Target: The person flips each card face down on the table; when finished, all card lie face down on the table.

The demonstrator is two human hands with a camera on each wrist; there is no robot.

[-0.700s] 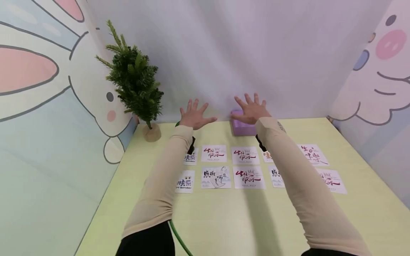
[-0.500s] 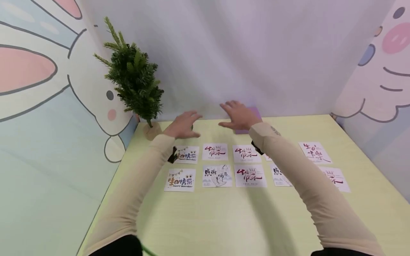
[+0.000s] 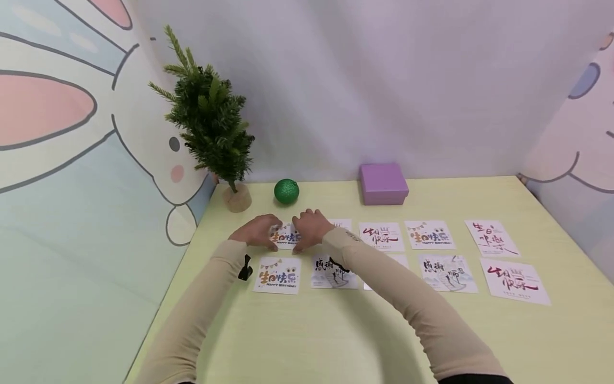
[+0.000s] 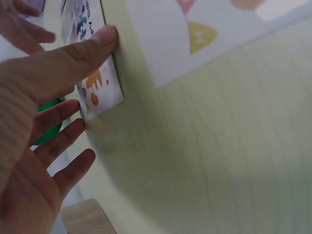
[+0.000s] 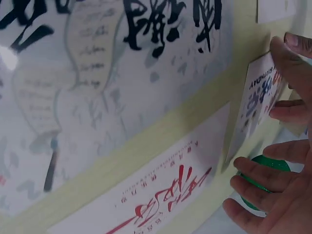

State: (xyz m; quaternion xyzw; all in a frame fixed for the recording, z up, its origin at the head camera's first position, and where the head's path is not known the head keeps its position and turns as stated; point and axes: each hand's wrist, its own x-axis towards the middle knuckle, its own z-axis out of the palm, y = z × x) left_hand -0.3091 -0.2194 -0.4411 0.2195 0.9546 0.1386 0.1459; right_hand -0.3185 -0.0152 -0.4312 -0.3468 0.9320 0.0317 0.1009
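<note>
- Card location: the birthday card (image 3: 286,237) is at the left end of the back row on the table (image 3: 297,341), between both hands. Its left and right margins are partly covered.
- Left hand (image 3: 256,232): at the card's left side. The left wrist view shows the fingers spread and the thumb overlapping the card near one edge. Firm contact cannot be confirmed.
- Right hand (image 3: 309,229): at the card's right side, fingers spread and thumb set apart. Whether the fingertips touch the card cannot be told.
- Front-row birthday card (image 3: 277,276): fully visible in the head view; cut off by the frame in the left wrist view.
- Ink-lettered card (image 3: 331,273): right edge partly hidden by the right wrist; cropped in the right wrist view.
- Back-row red-lettered card (image 3: 341,223): mostly hidden behind the right hand and wrist.
- Front-row white card (image 3: 400,261): only a corner area shows past the right sleeve (image 3: 412,304); print covered.
- Green ball (image 3: 286,191): unobstructed behind the card in the head view; partly masked by fingers in both wrist views.
- Wooden base (image 3: 237,198): supports the artificial tree (image 3: 213,125); cropped in the left wrist view.
</note>
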